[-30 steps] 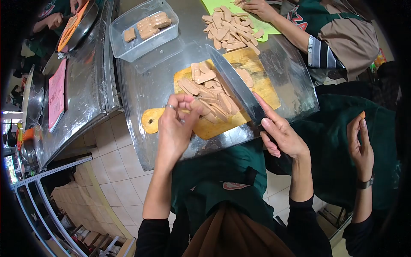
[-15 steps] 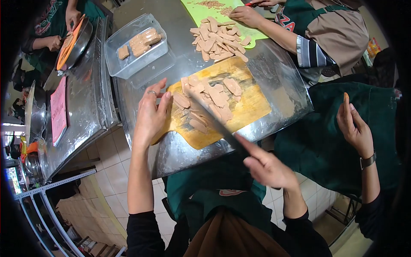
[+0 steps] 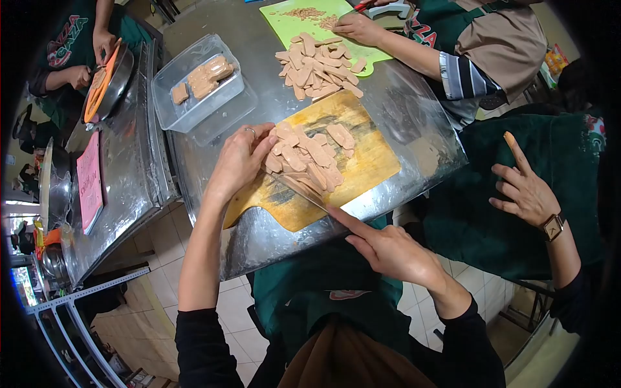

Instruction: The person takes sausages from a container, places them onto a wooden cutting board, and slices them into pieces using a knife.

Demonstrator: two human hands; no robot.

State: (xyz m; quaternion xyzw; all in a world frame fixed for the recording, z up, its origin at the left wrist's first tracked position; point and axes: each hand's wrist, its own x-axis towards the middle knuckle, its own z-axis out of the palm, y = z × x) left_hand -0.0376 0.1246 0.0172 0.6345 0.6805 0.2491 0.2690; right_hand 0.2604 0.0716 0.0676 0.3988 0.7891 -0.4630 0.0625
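On the wooden cutting board (image 3: 369,161) lies a loose heap of flat, light brown slices (image 3: 310,155). My right hand (image 3: 398,252) grips a large knife (image 3: 299,193) by its handle. The blade lies low along the near left side of the heap, pointing up and left. At the heap's upper left edge is my left hand (image 3: 242,155), its thumb and fingers curved against the slices; whether a slice is pinched between them is hidden.
A clear plastic tub (image 3: 165,110) with brown blocks stands at the upper left. Beyond my board are a larger slice pile (image 3: 317,64) and a green board (image 3: 278,22) with a co-worker's hand (image 3: 359,27). Another person's hand (image 3: 527,194) is at right. Pink papers (image 3: 89,181) lie left.
The knife has swung from above the slices down to the heap's near left side. My left hand has come in from the board's left edge to the slices. The view has shifted.
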